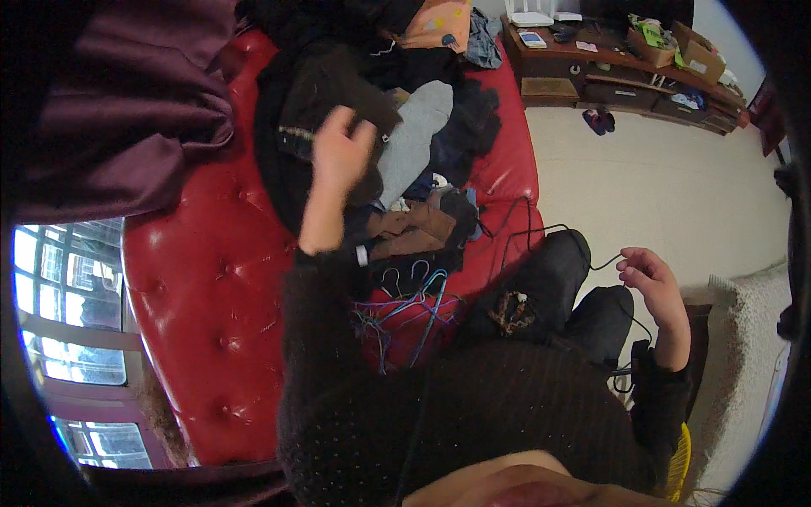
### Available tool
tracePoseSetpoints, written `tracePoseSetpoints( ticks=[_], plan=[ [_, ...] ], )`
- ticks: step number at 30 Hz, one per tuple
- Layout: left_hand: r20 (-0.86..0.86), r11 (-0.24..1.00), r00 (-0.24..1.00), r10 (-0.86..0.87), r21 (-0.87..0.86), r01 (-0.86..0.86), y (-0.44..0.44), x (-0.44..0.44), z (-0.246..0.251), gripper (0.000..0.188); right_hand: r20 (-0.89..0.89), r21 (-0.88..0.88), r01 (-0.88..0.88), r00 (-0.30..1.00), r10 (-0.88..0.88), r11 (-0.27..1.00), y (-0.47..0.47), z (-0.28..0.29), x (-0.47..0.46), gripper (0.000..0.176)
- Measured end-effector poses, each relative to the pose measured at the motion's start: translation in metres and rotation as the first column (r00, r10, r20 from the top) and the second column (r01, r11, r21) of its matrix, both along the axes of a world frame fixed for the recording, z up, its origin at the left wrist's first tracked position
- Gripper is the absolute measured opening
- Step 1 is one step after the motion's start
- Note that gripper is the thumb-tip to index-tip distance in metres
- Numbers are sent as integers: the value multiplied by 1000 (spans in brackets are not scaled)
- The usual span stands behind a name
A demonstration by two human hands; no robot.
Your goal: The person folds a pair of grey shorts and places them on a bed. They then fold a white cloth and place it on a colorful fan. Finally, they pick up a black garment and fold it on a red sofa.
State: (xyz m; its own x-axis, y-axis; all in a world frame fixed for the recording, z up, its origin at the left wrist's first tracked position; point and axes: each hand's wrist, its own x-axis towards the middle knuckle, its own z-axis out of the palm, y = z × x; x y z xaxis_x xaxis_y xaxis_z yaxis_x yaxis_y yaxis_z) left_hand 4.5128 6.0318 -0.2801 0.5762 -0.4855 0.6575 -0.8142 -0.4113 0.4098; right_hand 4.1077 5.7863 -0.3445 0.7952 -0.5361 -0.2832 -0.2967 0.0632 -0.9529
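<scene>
My left hand [342, 149], blurred, is over a heap of clothes on a red tufted leather sofa [209, 279]. Below its fingers lies a dark garment [342, 82]; whether they grip the cloth cannot be made out. Just right of that hand is a light grey knit garment [415, 139], with a brown garment [412, 228] nearer to me. My right hand [652, 275] pinches a thin black cord [557, 226] beside my knees. The cord runs from the sofa across my lap. Several tangled clothes hangers [421, 295] lie on the seat at my side.
A brown braided band [507, 314] rests on my thigh. A purple curtain [127, 114] hangs at the left above a window [76, 304]. Beyond the tiled floor [633, 171] stands a wooden TV cabinet [608, 70] bearing boxes, with dark slippers [599, 121] before it.
</scene>
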Motion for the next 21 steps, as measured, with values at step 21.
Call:
tracePoseSetpoints(
  ticks=[21],
  plan=[
    [-821, 802, 571, 3, 343, 490, -31, -29, -241, 32, -451, -221, -492, 817, 359, 842, -8, -84, 92, 42]
  ],
)
